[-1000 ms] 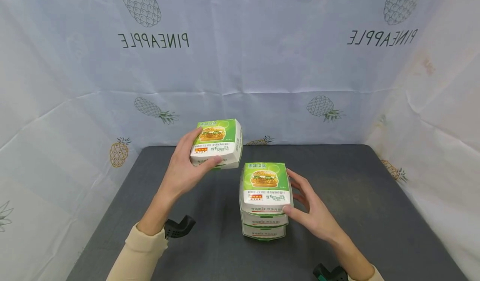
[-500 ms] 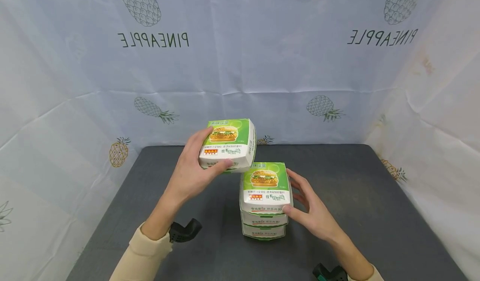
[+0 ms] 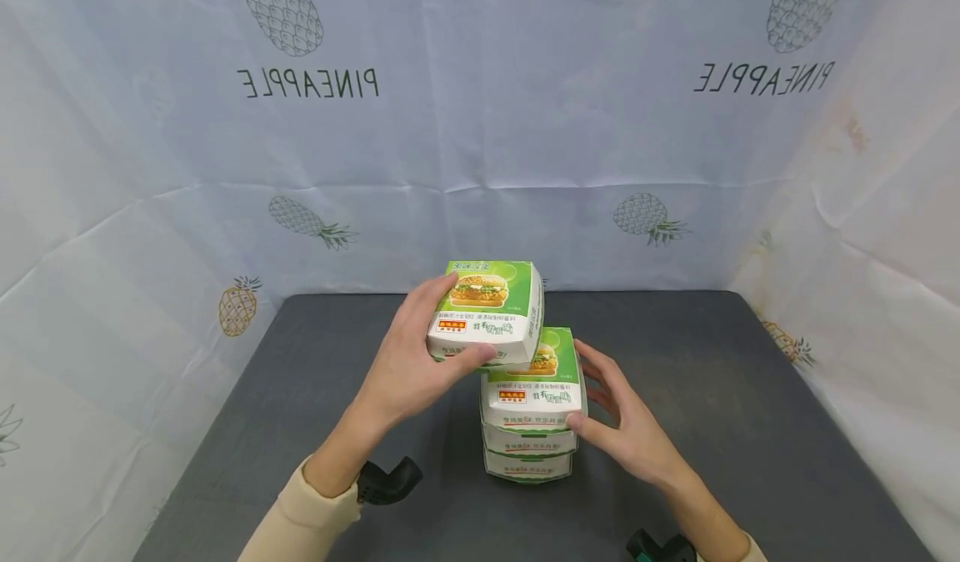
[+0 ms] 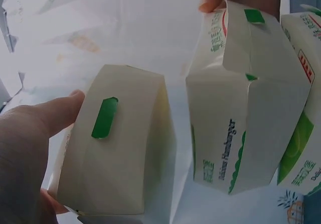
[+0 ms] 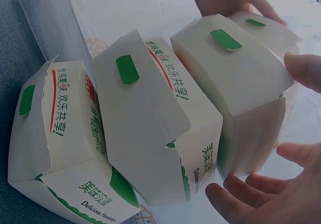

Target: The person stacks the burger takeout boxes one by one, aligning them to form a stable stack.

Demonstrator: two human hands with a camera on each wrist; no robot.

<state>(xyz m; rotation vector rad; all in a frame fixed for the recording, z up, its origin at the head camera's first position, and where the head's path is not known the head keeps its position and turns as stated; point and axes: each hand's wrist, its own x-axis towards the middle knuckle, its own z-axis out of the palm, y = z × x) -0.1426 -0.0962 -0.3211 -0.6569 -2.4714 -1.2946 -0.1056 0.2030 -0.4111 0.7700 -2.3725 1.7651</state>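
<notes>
My left hand (image 3: 408, 358) grips a green-and-white burger box (image 3: 480, 320), thumb on its front and fingers at its left side. This box hovers over the back left of a stack of three similar boxes (image 3: 528, 441), partly covering the top one's lid. Around the right side of the stack's top burger box (image 3: 536, 395) curls my right hand (image 3: 626, 420), thumb at its front corner. In the left wrist view a gap separates the held box (image 4: 113, 143) from the top box (image 4: 246, 98). In the right wrist view, fingertips (image 5: 220, 194) lie beside the top box (image 5: 235, 63).
The stack stands on a dark table (image 3: 697, 378). A white cloth (image 3: 525, 128) with pineapple prints hangs behind and along both sides. Black wrist bands (image 3: 386, 483) sit on both forearms.
My left hand has carried its burger box to the right, and lately also lower, from left of the stack to above its back left. The right hand and the stack have stayed put.
</notes>
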